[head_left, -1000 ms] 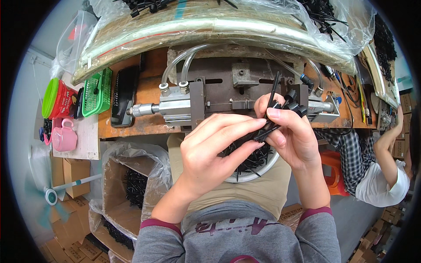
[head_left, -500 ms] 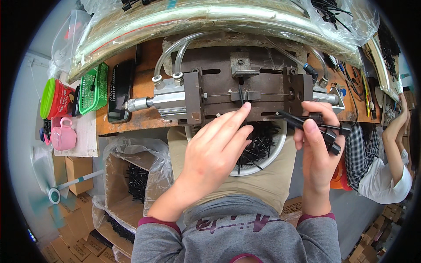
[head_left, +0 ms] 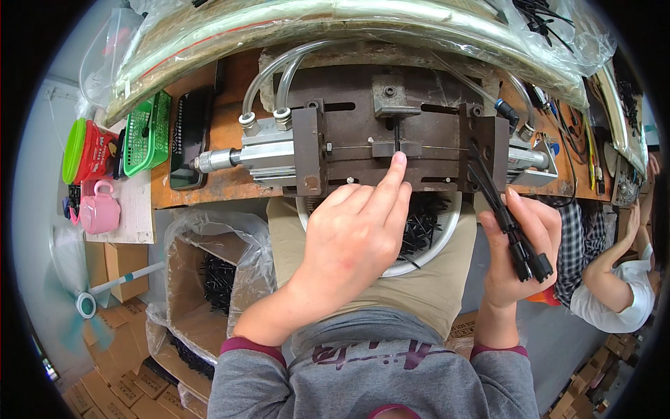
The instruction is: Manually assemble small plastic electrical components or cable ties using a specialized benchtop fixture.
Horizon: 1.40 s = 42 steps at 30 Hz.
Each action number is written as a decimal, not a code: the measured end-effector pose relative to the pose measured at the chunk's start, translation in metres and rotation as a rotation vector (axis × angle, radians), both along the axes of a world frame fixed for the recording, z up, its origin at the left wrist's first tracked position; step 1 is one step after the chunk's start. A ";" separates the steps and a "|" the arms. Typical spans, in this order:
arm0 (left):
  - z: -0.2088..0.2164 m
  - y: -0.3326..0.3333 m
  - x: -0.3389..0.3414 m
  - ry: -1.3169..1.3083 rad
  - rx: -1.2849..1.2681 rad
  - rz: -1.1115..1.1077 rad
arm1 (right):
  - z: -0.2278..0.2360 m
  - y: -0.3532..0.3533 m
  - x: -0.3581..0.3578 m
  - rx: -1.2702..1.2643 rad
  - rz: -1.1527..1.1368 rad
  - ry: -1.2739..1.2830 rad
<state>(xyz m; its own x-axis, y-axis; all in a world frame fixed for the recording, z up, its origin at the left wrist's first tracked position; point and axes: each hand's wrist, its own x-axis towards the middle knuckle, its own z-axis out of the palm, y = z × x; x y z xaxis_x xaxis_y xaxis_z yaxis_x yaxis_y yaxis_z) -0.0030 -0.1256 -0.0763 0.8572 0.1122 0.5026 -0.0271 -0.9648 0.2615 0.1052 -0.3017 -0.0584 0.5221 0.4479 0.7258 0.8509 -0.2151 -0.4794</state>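
Note:
My left hand (head_left: 352,237) reaches over a dark metal fixture (head_left: 352,133), index finger stretched out and the others loosely extended. Its fingertip touches the near end of a slim black plastic piece (head_left: 397,131), which lies across a small grooved block (head_left: 413,149) at the fixture's middle. To the right, my right hand (head_left: 527,244) is closed around a bundle of long black plastic pieces with thick ends (head_left: 511,234). Their thin tips point up toward the fixture's right block (head_left: 483,146). Below, a round white basket (head_left: 455,223) of black pieces sits on my lap, partly hidden by my left hand.
Silver cylinders (head_left: 269,157) with clear hoses (head_left: 269,73) flank the fixture. A green basket (head_left: 150,140), black tray (head_left: 190,140) and pink cup (head_left: 100,211) stand left. A plastic-lined carton (head_left: 199,279) holds black pieces. At right, another person (head_left: 614,293) sits.
My left index finger has moved onto the black piece, which now lies farther back in the block. My right hand has lowered slightly, and its bundle has swung from nearly level to steeply upright.

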 end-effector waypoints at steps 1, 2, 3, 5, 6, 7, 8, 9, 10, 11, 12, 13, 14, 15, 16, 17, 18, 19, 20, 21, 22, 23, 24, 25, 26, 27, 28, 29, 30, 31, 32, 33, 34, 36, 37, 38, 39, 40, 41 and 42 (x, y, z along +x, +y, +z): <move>0.001 0.000 0.001 0.001 0.004 0.001 | 0.000 0.000 0.000 -0.009 0.002 -0.037; 0.001 0.000 0.001 0.009 -0.005 0.002 | 0.001 0.001 0.000 -0.019 0.003 -0.073; 0.003 0.001 0.000 0.017 -0.014 0.004 | 0.001 0.002 0.000 -0.015 0.013 -0.102; 0.003 0.001 0.000 0.019 -0.025 0.004 | 0.000 0.001 0.001 -0.007 0.032 -0.115; 0.003 0.002 -0.001 0.015 -0.027 0.006 | -0.001 0.001 0.001 -0.003 0.042 -0.122; 0.002 0.001 -0.001 0.011 -0.031 0.006 | -0.001 0.001 0.001 -0.008 0.053 -0.111; 0.002 0.002 -0.001 0.023 -0.051 0.002 | -0.002 0.001 0.000 -0.013 0.064 -0.100; 0.004 0.003 -0.001 0.035 -0.071 -0.001 | -0.002 0.001 -0.001 -0.018 0.075 -0.089; 0.007 0.004 -0.001 0.047 -0.090 -0.003 | -0.006 0.002 -0.002 -0.026 0.070 -0.113; 0.009 0.003 -0.001 -0.007 -0.263 -0.058 | -0.007 0.002 -0.002 -0.053 0.088 -0.133; 0.010 0.001 -0.003 -0.060 -0.437 -0.114 | -0.007 0.004 -0.002 -0.079 0.106 -0.152; 0.013 -0.001 -0.004 -0.111 -0.611 -0.172 | -0.006 0.007 -0.002 -0.086 0.139 -0.189; 0.017 -0.006 -0.007 -0.194 -0.727 -0.223 | -0.003 0.010 -0.006 -0.103 0.167 -0.191; 0.019 -0.006 -0.007 -0.212 -0.720 -0.248 | -0.004 0.013 -0.009 -0.101 0.187 -0.190; 0.020 -0.005 -0.008 -0.233 -0.710 -0.268 | -0.004 0.016 -0.011 -0.097 0.212 -0.191; 0.020 -0.004 -0.008 -0.233 -0.700 -0.256 | -0.002 0.017 -0.011 -0.111 0.217 -0.174; 0.019 -0.003 -0.009 -0.233 -0.690 -0.245 | -0.002 0.017 -0.011 -0.113 0.232 -0.163; 0.018 -0.002 -0.009 -0.231 -0.682 -0.234 | -0.003 0.019 -0.009 -0.117 0.246 -0.152; 0.018 -0.001 -0.011 -0.193 -0.628 -0.190 | -0.003 0.020 -0.008 -0.121 0.259 -0.140; 0.019 -0.002 -0.013 -0.155 -0.575 -0.147 | -0.006 0.019 -0.005 -0.098 0.236 -0.136; 0.019 -0.002 -0.016 -0.117 -0.520 -0.103 | -0.010 0.018 -0.002 -0.075 0.214 -0.133; 0.014 -0.002 -0.018 -0.074 -0.489 -0.057 | -0.014 0.017 0.000 -0.051 0.192 -0.130; 0.007 -0.001 -0.018 -0.063 -0.413 -0.055 | -0.018 0.017 0.001 -0.021 0.164 -0.110; 0.002 0.000 -0.017 -0.054 -0.334 -0.054 | -0.017 0.015 0.004 -0.033 0.160 -0.110; 0.000 0.002 -0.015 -0.044 -0.255 -0.054 | -0.017 0.014 0.005 -0.045 0.156 -0.109; 0.003 0.001 -0.012 -0.032 -0.245 -0.051 | -0.017 0.014 0.002 -0.047 0.132 -0.064; 0.002 0.000 -0.010 -0.014 -0.183 -0.051 | -0.017 0.012 -0.004 -0.054 0.109 -0.019; 0.000 0.000 -0.009 0.005 -0.122 -0.051 | -0.017 0.011 -0.007 -0.061 0.087 0.027; -0.002 -0.001 -0.007 0.023 -0.060 -0.050 | -0.017 0.010 -0.006 -0.063 0.079 -0.005; -0.004 -0.001 -0.005 -0.015 0.024 -0.028 | -0.017 0.008 -0.004 -0.064 0.072 -0.037; -0.002 0.000 -0.003 0.008 0.018 -0.023 | -0.017 0.010 -0.004 -0.047 0.054 -0.070; 0.002 0.000 -0.001 0.030 0.011 -0.018 | -0.016 0.010 -0.004 -0.032 0.036 -0.102; 0.005 0.001 0.000 0.054 0.010 -0.013 | -0.015 0.011 -0.003 -0.025 0.040 -0.111; 0.004 0.002 -0.001 0.069 -0.010 -0.005 | -0.013 0.013 -0.001 -0.011 0.048 -0.131; 0.004 0.002 -0.001 0.075 -0.023 -0.005 | -0.012 0.014 -0.002 0.001 0.023 -0.124; 0.005 0.003 -0.002 0.083 -0.039 -0.002 | -0.013 0.014 -0.001 0.009 0.030 -0.134; 0.005 0.004 -0.002 0.090 -0.054 0.001 | -0.015 0.014 0.002 0.017 0.037 -0.143; 0.006 0.003 -0.003 0.097 -0.073 0.003 | -0.017 0.014 0.003 0.022 0.044 -0.153; 0.008 0.004 -0.004 0.071 -0.213 -0.037 | -0.018 0.015 0.003 0.006 0.037 -0.179; 0.012 0.004 -0.005 0.046 -0.353 -0.076 | -0.017 0.014 0.002 -0.034 0.058 -0.185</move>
